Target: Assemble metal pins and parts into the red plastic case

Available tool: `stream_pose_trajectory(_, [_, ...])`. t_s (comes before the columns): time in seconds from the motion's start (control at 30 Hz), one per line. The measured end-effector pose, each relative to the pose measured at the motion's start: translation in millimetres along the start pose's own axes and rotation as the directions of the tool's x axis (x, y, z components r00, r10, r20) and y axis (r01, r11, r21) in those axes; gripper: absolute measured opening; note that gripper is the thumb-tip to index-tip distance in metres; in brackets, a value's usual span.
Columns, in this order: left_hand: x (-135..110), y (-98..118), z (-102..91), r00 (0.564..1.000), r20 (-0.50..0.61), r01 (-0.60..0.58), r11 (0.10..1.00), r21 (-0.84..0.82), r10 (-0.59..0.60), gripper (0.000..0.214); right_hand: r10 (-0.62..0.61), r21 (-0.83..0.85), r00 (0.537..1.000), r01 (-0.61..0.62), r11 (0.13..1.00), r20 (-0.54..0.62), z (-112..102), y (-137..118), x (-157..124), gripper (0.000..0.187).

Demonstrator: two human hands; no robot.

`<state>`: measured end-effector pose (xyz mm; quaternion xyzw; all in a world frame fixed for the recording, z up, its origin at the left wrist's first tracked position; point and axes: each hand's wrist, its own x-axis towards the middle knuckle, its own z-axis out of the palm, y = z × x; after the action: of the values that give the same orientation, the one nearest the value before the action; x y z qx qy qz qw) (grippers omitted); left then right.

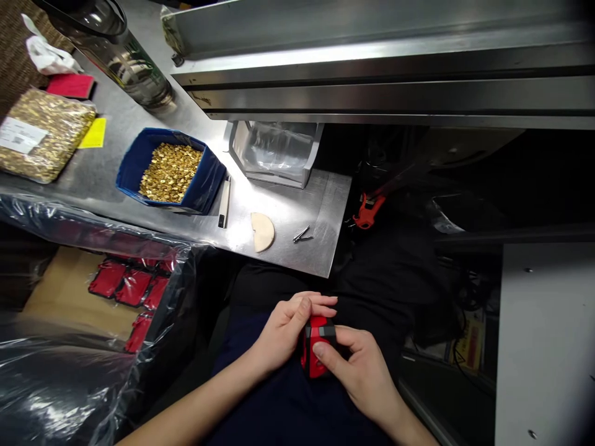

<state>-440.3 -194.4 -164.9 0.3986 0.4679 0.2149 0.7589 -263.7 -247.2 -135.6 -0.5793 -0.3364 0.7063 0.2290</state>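
The small case (316, 347) held over the lap is bright red with a dark grey band across its top, and the lap cloth under it is dark navy. On the dull silver-grey bench (288, 217) stands a deep blue tray (134, 164) heaped with shiny gold pieces (170, 172), beside a pale cream half-disc (263, 231), a yellow slip (94, 133) and a clear bag of the same gold (44, 133) with a white label. Lower left, more red pouches (127, 288) lie on tan cardboard behind glossy clear film.
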Motion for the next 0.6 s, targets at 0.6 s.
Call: stream_pose_trajectory(0.6, [-4.2, 2.4, 0.4, 0.992, -0.077, 0.091, 0.99, -0.107, -0.1, 0.066, 0.11, 0.001, 0.994, -0.11, 0.994, 0.007, 5.9, -2.0, 3.4, 0.044])
